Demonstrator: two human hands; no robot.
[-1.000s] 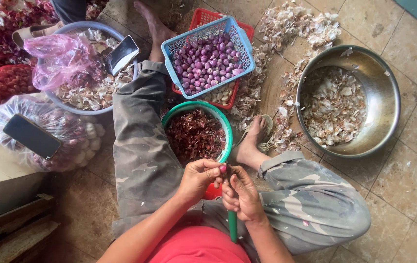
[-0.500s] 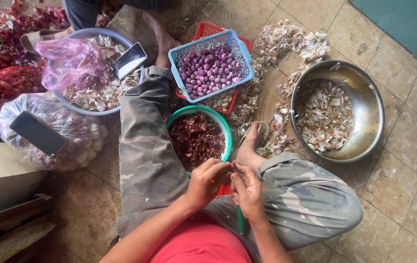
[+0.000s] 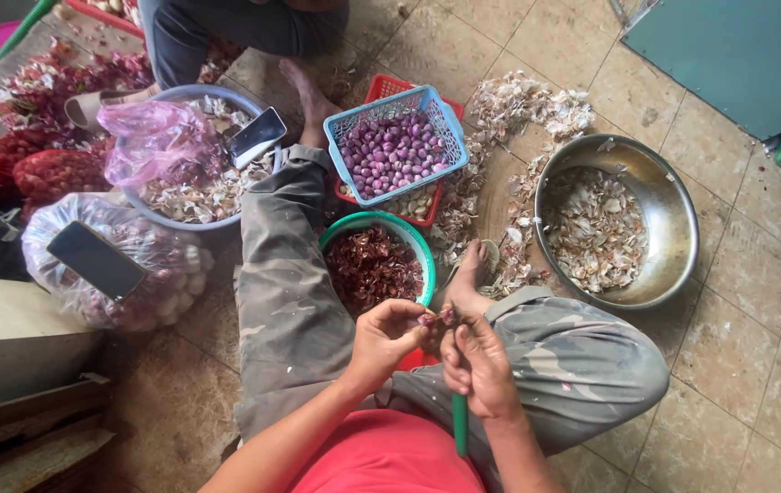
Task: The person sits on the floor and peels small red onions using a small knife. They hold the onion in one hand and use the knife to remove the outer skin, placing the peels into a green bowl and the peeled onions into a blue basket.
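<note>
I sit on the floor with my legs spread. My left hand [image 3: 388,336] pinches a small purple shallot [image 3: 434,318] at its fingertips. My right hand [image 3: 479,363] is closed on a knife with a green handle [image 3: 460,426] and its thumb rests against the same shallot. Just beyond my hands stands a green-rimmed bowl [image 3: 406,225] full of reddish shallot skins. Farther off, a blue basket [image 3: 438,115] holds peeled purple shallots, stacked on a red basket [image 3: 386,88].
A steel bowl [image 3: 671,204] with pale skins sits at right, loose skins [image 3: 518,123] strewn beside it. At left are a blue basin [image 3: 164,219] with peels, a pink bag and a phone [image 3: 257,132], a clear sack [image 3: 167,288] with another phone, and red mesh sacks [image 3: 39,173]. Another person's legs [image 3: 226,27] are at top.
The view has shifted, so everything sits lower in the frame. My hands stay together over my lap, turning the shallot slightly.
</note>
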